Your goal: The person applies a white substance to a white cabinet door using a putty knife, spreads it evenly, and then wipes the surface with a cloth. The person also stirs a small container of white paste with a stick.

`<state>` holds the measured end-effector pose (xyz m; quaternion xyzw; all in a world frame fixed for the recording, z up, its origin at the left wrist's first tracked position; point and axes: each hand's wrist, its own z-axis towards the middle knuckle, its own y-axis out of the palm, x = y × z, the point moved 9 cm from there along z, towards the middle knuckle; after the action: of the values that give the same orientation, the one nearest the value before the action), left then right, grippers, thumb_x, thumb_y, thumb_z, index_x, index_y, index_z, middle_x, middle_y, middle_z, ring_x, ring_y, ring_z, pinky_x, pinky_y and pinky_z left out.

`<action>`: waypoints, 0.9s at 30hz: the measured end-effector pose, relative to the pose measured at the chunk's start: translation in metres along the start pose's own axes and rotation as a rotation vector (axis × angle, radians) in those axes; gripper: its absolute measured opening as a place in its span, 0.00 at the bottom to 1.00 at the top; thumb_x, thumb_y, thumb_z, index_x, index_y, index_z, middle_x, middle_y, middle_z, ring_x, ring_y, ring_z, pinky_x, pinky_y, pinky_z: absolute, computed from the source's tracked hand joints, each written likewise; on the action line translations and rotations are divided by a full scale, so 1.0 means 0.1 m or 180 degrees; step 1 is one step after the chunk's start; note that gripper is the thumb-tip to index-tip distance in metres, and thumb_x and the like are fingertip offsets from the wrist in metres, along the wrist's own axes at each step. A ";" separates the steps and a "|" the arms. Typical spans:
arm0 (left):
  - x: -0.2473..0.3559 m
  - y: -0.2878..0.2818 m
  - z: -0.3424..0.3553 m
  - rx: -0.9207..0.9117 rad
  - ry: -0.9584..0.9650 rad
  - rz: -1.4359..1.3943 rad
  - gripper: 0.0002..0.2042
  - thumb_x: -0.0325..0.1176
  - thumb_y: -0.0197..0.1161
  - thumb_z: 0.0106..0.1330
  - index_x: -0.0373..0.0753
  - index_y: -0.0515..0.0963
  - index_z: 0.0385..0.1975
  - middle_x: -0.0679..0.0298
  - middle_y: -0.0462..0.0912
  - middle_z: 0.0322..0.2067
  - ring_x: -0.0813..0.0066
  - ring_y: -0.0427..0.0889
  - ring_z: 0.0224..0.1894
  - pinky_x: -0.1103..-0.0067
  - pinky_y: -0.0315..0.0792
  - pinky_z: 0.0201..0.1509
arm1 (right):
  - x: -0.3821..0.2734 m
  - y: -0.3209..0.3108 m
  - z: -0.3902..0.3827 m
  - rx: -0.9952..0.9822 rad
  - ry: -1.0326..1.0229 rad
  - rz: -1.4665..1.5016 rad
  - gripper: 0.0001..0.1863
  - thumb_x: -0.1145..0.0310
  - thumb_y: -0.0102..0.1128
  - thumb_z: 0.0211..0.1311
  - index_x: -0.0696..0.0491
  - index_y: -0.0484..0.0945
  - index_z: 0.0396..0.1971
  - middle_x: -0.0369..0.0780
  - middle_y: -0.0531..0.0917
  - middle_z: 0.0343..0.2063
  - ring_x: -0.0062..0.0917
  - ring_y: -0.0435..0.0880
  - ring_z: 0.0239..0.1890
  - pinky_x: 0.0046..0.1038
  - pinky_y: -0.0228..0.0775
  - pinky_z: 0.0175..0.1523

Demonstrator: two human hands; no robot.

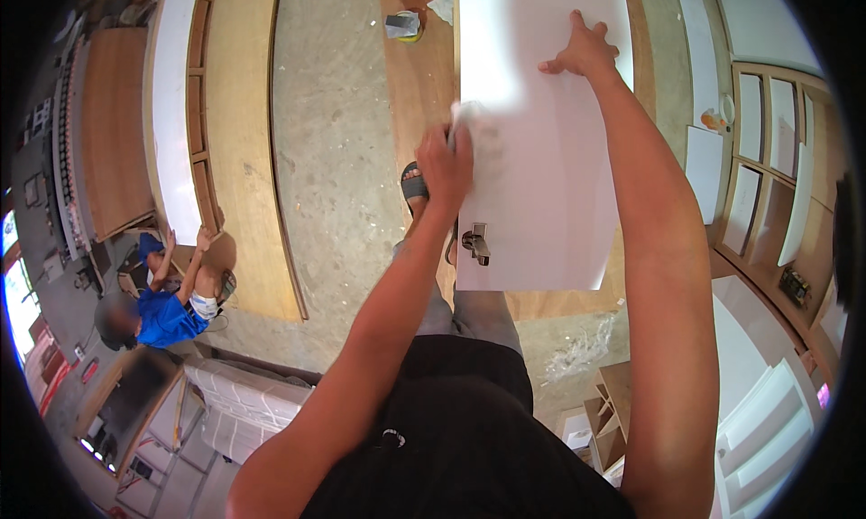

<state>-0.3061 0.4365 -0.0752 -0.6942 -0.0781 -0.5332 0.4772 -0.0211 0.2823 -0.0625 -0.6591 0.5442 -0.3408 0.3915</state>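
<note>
A white panel (532, 185) lies lengthwise in front of me, with a metal hinge (476, 244) near its lower left corner. My left hand (444, 167) is closed at the panel's left edge around something pale and blurred, too unclear to name. My right hand (582, 55) rests on the upper right part of the white surface with thumb and fingers spread, holding nothing.
A co-worker in a blue shirt (171, 321) crouches at left, hands on a long white board (170, 113). Plywood sheets (244, 140) lie on the concrete floor (325, 158). A small container (404, 27) sits beyond my left hand. Cabinet frames (767, 203) stand at right.
</note>
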 end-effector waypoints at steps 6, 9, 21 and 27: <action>-0.24 -0.16 -0.66 -0.0493 -0.0143 0.0342 0.11 0.36 0.62 0.66 0.32 0.76 0.33 0.49 0.81 0.33 0.47 0.80 0.37 0.61 0.72 0.43 | 0.05 0.04 0.02 -0.0043 0.0058 0.0186 0.69 0.50 0.85 0.34 0.41 0.45 0.76 0.52 0.54 0.70 0.57 0.66 0.64 0.48 0.67 0.65; -0.62 -0.39 -0.99 -0.1268 -0.1325 -0.0558 0.12 0.36 0.64 0.69 0.34 0.78 0.42 0.59 0.84 0.37 0.61 0.82 0.40 0.68 0.74 0.49 | 0.04 0.00 -0.02 -0.0091 0.0156 0.0171 0.69 0.51 0.85 0.35 0.40 0.45 0.76 0.51 0.52 0.71 0.59 0.64 0.65 0.47 0.70 0.63; 0.98 -1.95 0.34 -0.1811 -0.0251 -0.5966 0.27 0.34 0.60 0.68 0.38 0.65 0.66 0.53 0.67 0.65 0.57 0.62 0.68 0.58 0.54 0.73 | 0.02 -0.07 -0.13 -0.0276 0.0223 0.0695 0.61 0.61 0.82 0.44 0.39 0.47 0.75 0.49 0.42 0.74 0.67 0.48 0.71 0.61 0.69 0.63; 0.30 -1.66 0.39 -0.1411 -0.0600 -0.5623 0.23 0.33 0.63 0.66 0.36 0.69 0.60 0.55 0.72 0.56 0.60 0.69 0.59 0.62 0.61 0.64 | 0.01 -0.06 -0.12 -0.0184 0.0236 0.0341 0.68 0.55 0.86 0.36 0.38 0.44 0.76 0.50 0.47 0.73 0.62 0.57 0.68 0.47 0.74 0.63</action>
<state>-0.3697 0.5421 0.0465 -0.4984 -0.5152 -0.6483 -0.2566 -0.0287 0.2798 -0.0520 -0.6270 0.6024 -0.3278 0.3695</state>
